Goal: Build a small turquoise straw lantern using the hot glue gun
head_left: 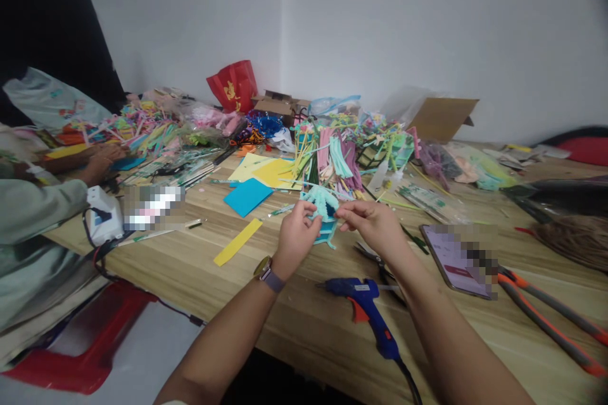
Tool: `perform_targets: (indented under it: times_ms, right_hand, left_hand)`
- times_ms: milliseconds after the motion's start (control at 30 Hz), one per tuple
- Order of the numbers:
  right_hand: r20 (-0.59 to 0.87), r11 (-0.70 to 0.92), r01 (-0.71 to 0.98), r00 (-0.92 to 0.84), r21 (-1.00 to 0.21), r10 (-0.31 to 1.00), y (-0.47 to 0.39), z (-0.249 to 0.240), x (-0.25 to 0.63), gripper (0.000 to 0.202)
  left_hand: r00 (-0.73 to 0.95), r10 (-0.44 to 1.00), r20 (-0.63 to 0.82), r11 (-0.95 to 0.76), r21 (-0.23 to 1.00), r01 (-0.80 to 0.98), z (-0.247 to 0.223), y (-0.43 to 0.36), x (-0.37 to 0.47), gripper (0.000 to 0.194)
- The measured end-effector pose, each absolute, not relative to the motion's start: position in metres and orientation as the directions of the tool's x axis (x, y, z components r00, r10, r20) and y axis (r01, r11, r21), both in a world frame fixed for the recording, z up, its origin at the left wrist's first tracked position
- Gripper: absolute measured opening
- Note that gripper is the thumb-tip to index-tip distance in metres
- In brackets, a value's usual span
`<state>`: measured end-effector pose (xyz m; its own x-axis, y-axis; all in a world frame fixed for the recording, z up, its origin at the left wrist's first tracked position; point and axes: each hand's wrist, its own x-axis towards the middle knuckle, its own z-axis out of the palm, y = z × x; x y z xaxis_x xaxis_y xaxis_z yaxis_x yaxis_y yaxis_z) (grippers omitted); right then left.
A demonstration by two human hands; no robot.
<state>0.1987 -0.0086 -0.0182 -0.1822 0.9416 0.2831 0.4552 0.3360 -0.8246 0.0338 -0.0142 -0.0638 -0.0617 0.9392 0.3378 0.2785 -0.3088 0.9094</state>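
A small craft piece (324,200) with a fluffy mint-green top and teal sides is held up between my hands over the table. My left hand (300,226) pinches its left side with thumb and fingers. On its right edge my right hand (369,223) closes in a pinch, the fingertips touching the teal part; any smaller piece between them is hidden. Below lies a blue hot glue gun (363,291) with an orange trigger. Dark-handled scissors (373,253) lie partly behind my right forearm. To the left rests a yellow strip (238,242).
Bundles of coloured pipe cleaners (339,155) pile up behind the craft piece. A phone (451,259) and orange-grey pliers (546,313) lie at right. Blue sheets (248,196) and a white power strip (103,218) are leftward. A co-worker's hand (102,161) works at far left.
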Motion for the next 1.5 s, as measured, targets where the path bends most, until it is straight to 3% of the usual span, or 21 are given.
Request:
perform_targets:
  times_ms: [333, 833, 1067, 1333, 1400, 1500]
  right_hand:
    - [0.265, 0.295, 0.340, -0.132, -0.893, 0.955, -0.007, -0.035, 0.184, 0.021]
    - [0.297, 0.313, 0.410, -0.103, -0.857, 0.949, -0.009, -0.040, 0.176, 0.021]
    - [0.285, 0.332, 0.456, -0.172, -0.825, 0.943, -0.012, -0.033, 0.180, 0.015]
    - [0.289, 0.332, 0.459, -0.163, -0.824, 0.943, -0.010, -0.035, 0.182, 0.012]
    - [0.288, 0.334, 0.477, -0.170, -0.813, 0.942, -0.009, -0.036, 0.183, 0.015]
    - [0.275, 0.325, 0.499, -0.174, -0.803, 0.946, -0.009, -0.036, 0.184, 0.018]
  left_hand:
    - [-0.086, 0.940, 0.330, -0.298, 0.917, 0.264, -0.068, -0.015, 0.036, 0.014]
    - [-0.057, 0.967, 0.249, -0.234, 0.952, 0.197, -0.067, -0.014, 0.039, 0.014]
    - [-0.003, 0.947, 0.321, -0.304, 0.901, 0.311, -0.058, -0.019, 0.034, 0.025]
    - [0.059, 0.958, 0.279, -0.284, 0.953, 0.105, -0.056, -0.019, 0.032, 0.026]
    - [0.048, 0.956, 0.290, -0.294, 0.948, 0.124, -0.058, -0.018, 0.032, 0.027]
    - [0.029, 0.938, 0.346, -0.340, 0.896, 0.286, -0.059, -0.017, 0.030, 0.025]
